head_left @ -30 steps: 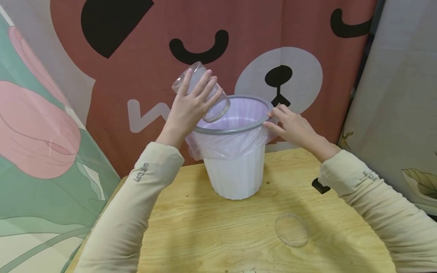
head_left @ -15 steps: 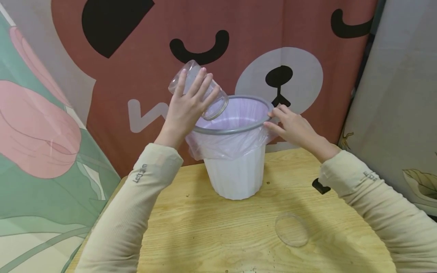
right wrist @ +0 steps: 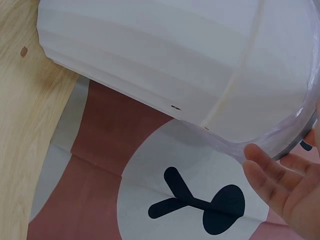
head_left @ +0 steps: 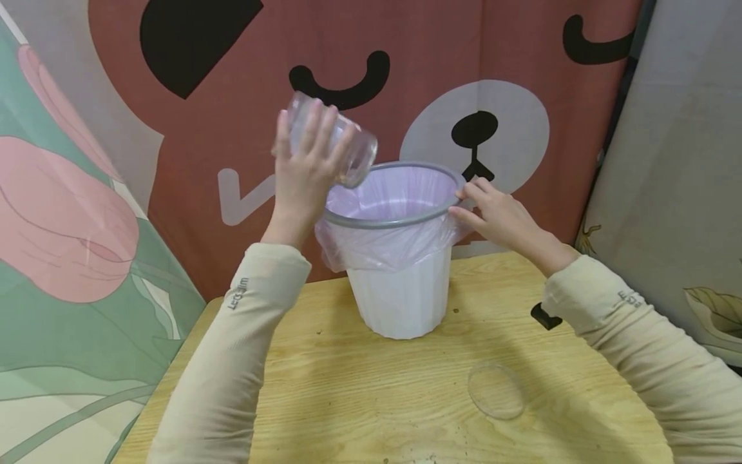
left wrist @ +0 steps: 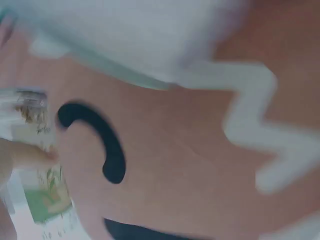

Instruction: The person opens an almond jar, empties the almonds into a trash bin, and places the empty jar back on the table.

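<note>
In the head view, my left hand (head_left: pixel 307 164) wraps its fingers round a clear plastic jar (head_left: pixel 361 153). It holds the jar tilted above the left side of a white trash bin (head_left: pixel 400 303), mouth end toward the lower right. A pinkish, see-through trash bag (head_left: pixel 394 248) lines the bin and folds out under its grey rim (head_left: pixel 397 223). My right hand (head_left: pixel 501 212) pinches the right side of that rim; in the right wrist view, its fingers (right wrist: pixel 262 162) lie against the bag's edge. The left wrist view is blurred, with part of a hand at its left edge.
A clear round lid (head_left: pixel 496 390) lies flat on the wooden table (head_left: pixel 359 399), in front of the bin. Behind the bin hangs a printed curtain (head_left: pixel 232 116) with a bear face. A small black thing (head_left: pixel 546 316) shows beside the right sleeve.
My left hand has raised the jar up and to the left, away from the bin's opening, and turned it nearer to level. My right hand stays at the rim.
</note>
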Demonstrator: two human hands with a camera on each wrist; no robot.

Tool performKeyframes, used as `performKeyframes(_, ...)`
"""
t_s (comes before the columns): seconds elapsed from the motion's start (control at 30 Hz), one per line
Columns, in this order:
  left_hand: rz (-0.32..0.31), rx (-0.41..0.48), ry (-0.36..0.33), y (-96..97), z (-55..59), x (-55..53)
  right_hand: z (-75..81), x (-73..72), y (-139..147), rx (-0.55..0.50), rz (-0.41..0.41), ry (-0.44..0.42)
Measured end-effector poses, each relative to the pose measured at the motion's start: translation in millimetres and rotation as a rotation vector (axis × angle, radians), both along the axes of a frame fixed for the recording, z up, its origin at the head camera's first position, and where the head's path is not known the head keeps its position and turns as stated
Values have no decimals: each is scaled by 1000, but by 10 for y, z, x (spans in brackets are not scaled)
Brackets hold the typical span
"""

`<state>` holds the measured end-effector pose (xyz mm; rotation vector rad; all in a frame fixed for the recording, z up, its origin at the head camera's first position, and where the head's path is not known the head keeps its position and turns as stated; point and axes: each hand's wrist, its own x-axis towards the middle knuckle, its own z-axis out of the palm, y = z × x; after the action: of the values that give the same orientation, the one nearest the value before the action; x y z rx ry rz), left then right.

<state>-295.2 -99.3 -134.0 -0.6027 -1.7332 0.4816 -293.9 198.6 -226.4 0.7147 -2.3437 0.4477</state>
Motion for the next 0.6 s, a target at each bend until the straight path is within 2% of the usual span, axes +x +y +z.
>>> performKeyframes(0.1, 47, -192, 27, -3, -85, -76, -1, 5, 2, -3, -5, -8)
performKeyframes(0.13, 52, -226, 25, -11, -100, -89, -1, 5, 0, -4, -4, -8)
performKeyframes(0.3, 66, -215, 17, -28, -101, -87, 3, 7, -2, -2, 2, -2)
performKeyframes(0.6, 101, -244, -7, 9, -116, -54, 5, 12, 2, -6, -7, -21)
